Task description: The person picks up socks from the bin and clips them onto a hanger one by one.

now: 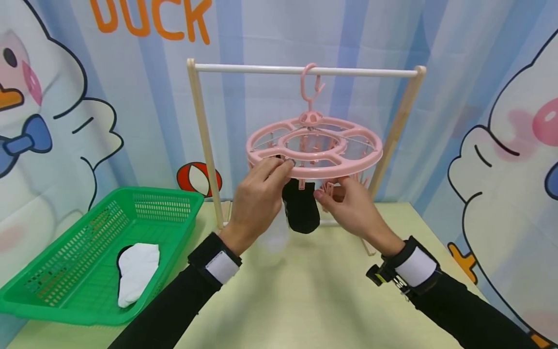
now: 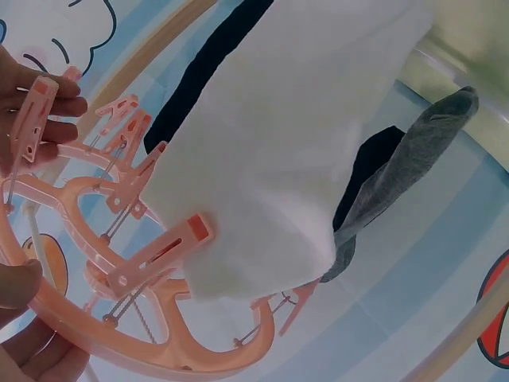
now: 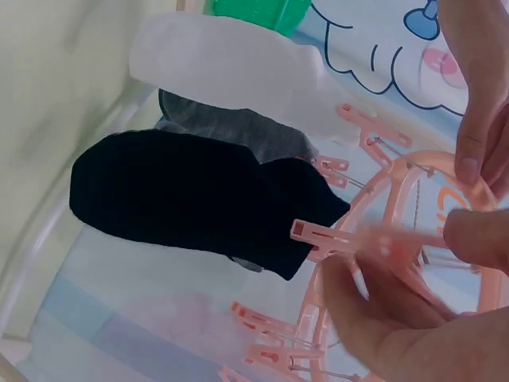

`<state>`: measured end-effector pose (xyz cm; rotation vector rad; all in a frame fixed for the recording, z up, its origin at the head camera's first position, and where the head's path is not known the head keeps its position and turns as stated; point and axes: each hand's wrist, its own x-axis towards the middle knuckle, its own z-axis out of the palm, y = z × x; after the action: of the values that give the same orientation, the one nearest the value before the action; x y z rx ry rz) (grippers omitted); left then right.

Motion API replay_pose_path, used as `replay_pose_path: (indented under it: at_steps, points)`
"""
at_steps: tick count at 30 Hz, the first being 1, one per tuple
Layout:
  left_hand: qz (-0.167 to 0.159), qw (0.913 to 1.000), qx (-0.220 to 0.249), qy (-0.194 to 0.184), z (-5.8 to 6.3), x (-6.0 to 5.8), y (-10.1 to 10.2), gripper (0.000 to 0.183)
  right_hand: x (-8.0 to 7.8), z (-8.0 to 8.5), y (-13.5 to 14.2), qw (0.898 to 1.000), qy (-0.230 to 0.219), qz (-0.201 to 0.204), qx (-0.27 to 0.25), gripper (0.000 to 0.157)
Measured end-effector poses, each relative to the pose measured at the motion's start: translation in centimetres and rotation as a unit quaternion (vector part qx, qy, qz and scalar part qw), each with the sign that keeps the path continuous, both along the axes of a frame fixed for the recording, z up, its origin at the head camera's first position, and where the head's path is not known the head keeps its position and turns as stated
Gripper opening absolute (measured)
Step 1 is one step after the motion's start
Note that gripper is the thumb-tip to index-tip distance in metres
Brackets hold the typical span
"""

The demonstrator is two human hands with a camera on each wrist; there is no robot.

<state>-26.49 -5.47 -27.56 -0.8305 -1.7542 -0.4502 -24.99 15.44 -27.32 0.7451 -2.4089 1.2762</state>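
A round pink clip hanger [image 1: 314,172] hangs by its hook from a white rod. My left hand [image 1: 261,198] grips its near rim, thumb on one side and fingers on the other. With thumb and fingers, my right hand [image 1: 355,208] pinches a pink clip [image 2: 33,119] on the hanger's right side; it looks blurred in the right wrist view. Beside that hand a black sock [image 3: 183,187] dangles from another clip [image 3: 318,232]. A white sock [image 2: 270,159] and a grey sock [image 2: 421,151] hang from clips too, the white one by the left hand.
A green basket [image 1: 152,189] stands at the left, holding a white sock with a dark edge [image 1: 138,271]. Wooden posts [image 1: 202,140] carry the white rod [image 1: 253,69] over the pale table [image 1: 279,310]. Behind it hangs a cartoon duck curtain [image 1: 270,29].
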Motion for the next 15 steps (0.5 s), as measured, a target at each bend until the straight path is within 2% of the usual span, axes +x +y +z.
replay_pose_path:
  at_steps: [4,9,15]
  points:
    - [0.001,1.0000,-0.006,0.000,0.05,-0.11,-0.12,0.023,0.42,-0.15,0.00,0.999,0.012,-0.013,0.034,0.018]
    - [0.003,0.9998,-0.017,-0.004,0.15,-0.13,-0.38,0.026,0.85,0.04,-0.22,0.999,0.007,-0.020,0.028,0.019]
    - [-0.003,0.9998,-0.020,-0.004,0.23,-0.03,-0.76,0.035,1.10,0.25,-0.24,1.000,-0.001,0.003,0.000,0.016]
